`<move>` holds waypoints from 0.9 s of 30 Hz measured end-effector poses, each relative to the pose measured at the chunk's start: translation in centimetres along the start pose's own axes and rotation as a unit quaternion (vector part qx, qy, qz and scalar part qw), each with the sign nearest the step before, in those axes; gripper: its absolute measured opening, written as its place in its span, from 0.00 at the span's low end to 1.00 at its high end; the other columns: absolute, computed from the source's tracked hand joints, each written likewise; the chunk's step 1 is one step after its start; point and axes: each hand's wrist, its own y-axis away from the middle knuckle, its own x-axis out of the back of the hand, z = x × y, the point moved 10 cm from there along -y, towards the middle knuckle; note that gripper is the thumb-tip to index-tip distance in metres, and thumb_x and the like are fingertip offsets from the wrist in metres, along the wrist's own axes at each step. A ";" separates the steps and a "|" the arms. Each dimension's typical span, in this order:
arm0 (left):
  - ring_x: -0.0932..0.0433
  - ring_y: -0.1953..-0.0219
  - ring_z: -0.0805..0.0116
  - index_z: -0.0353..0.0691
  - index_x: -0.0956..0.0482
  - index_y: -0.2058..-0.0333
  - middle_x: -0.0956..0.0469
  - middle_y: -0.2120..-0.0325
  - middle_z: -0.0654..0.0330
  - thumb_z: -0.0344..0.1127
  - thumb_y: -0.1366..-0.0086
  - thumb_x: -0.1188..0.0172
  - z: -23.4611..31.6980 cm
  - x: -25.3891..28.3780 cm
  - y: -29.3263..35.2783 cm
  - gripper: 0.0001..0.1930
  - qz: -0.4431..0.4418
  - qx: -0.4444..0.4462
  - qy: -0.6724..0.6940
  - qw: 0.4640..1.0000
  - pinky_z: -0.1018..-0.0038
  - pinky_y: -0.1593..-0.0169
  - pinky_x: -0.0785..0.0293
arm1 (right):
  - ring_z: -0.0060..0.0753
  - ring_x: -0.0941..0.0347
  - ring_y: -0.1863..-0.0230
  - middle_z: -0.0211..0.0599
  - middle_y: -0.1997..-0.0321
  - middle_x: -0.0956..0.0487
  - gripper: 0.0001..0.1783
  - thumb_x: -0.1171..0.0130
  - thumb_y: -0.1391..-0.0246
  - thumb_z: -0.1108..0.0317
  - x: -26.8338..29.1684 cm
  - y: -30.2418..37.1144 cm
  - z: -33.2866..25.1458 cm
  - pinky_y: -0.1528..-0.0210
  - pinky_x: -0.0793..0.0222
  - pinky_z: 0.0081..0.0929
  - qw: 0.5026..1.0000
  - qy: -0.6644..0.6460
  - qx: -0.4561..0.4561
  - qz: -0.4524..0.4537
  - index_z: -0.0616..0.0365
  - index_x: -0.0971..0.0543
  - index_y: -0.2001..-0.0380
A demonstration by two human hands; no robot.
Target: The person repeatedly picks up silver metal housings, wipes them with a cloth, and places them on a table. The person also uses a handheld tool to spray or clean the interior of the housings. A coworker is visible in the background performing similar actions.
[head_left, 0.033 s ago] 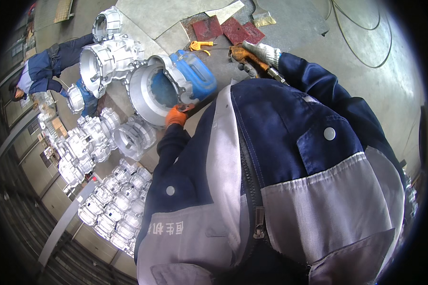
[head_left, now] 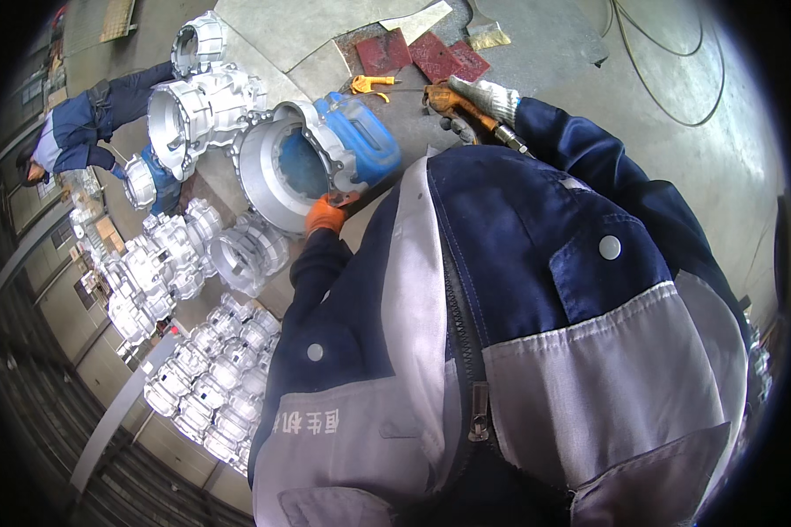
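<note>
A large silver cast-metal housing (head_left: 259, 180) with a wide round opening stands on the floor ahead of me. My left hand (head_left: 327, 216), in an orange glove, is closed on the near edge of its rim. A blue plastic jug (head_left: 365, 139) sits right behind and beside the housing, partly seen through its opening. Over to the right, my right hand (head_left: 494, 98), in a white knitted glove, is closed around an air tool (head_left: 508, 138) with a metal fitting. Its working end is hidden by the glove and my jacket.
A yellow air blow gun (head_left: 371, 85), several dark red pads (head_left: 431, 58) and a brush (head_left: 485, 31) lie on the floor ahead. A hose (head_left: 655, 97) curves at the right. More housings (head_left: 171, 259) crowd the left, where another person (head_left: 88, 132) bends over.
</note>
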 end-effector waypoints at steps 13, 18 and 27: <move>0.23 0.59 0.55 0.38 0.22 0.60 0.21 0.65 0.49 0.59 0.48 0.42 -0.5 -0.1 -0.6 0.28 0.011 0.018 -0.039 0.999 0.67 0.56 0.32 | 0.27 0.25 0.77 0.37 0.71 0.21 0.25 0.57 0.40 0.46 -1.4 0.1 0.8 0.75 0.28 0.23 0.999 0.008 -0.042 -0.026 0.58 0.25 0.61; 0.24 0.57 0.52 0.40 0.22 0.60 0.22 0.64 0.48 0.61 0.48 0.43 1.3 0.7 0.3 0.29 0.001 0.023 -0.024 0.999 0.66 0.55 0.32 | 0.28 0.24 0.75 0.40 0.68 0.21 0.29 0.59 0.41 0.43 -2.1 0.0 0.1 0.75 0.26 0.23 0.998 0.028 -0.054 -0.030 0.57 0.27 0.54; 0.25 0.56 0.50 0.43 0.21 0.60 0.22 0.63 0.48 0.54 0.45 0.47 2.8 2.2 1.2 0.22 0.013 0.055 -0.071 0.996 0.63 0.55 0.31 | 0.22 0.25 0.70 0.37 0.64 0.22 0.30 0.52 0.45 0.41 -2.3 0.7 -3.5 0.67 0.27 0.18 0.991 0.133 -0.008 0.006 0.59 0.26 0.56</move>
